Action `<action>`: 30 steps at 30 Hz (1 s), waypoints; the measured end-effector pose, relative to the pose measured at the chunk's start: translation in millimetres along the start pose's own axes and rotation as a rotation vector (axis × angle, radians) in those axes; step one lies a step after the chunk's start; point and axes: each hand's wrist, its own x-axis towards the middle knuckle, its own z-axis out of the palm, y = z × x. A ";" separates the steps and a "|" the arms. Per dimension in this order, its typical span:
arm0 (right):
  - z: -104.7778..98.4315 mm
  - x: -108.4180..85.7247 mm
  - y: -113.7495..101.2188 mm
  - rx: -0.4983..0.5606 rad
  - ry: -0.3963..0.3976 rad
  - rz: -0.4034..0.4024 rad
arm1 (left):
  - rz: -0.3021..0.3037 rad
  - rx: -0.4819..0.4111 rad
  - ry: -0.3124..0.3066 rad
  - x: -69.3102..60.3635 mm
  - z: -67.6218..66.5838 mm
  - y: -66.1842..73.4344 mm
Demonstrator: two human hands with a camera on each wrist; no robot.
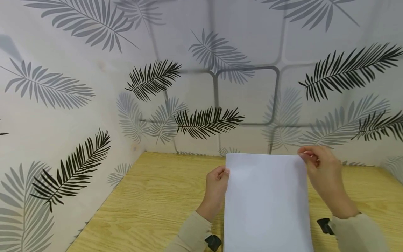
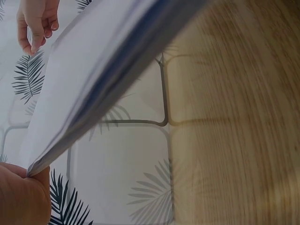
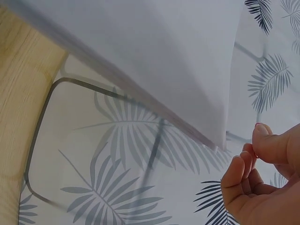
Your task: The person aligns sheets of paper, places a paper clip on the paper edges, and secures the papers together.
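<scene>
A thick stack of white paper [image 1: 267, 203] [image 2: 70, 70] [image 3: 154, 51] is raised at a tilt, its layered edge showing in both wrist views. On its left side, the left hand [image 1: 217, 189] [image 2: 23, 197] grips the edge near the upper corner between thumb and fingers. The right hand [image 1: 325, 178] [image 2: 37, 23] [image 3: 267, 178] is at the upper right corner. Its fingers are loosely curled with the thumb near the index finger, and the right wrist view shows a small gap between them and the paper corner. No sheet is visible in that hand.
Beneath the hands is a wood-grain table [image 1: 151, 189] [image 2: 243, 117] [image 3: 18, 93]. Behind and to the left of it rise pale surfaces [image 1: 104, 115] printed with black and grey leaves and grey rounded lines. Both sleeves carry a black strap piece at the wrist.
</scene>
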 end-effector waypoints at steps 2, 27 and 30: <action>1.2 0.2 -0.9 0.001 -0.010 -0.006 | 0.003 0.002 0.002 -0.2 0.4 0.5; 22.8 2.3 -22.5 0.107 -0.002 -0.103 | 0.012 -0.036 -0.006 -3.1 5.5 3.4; 24.5 2.4 -23.4 0.128 -0.003 -0.111 | 0.011 -0.032 -0.014 -3.6 6.0 3.6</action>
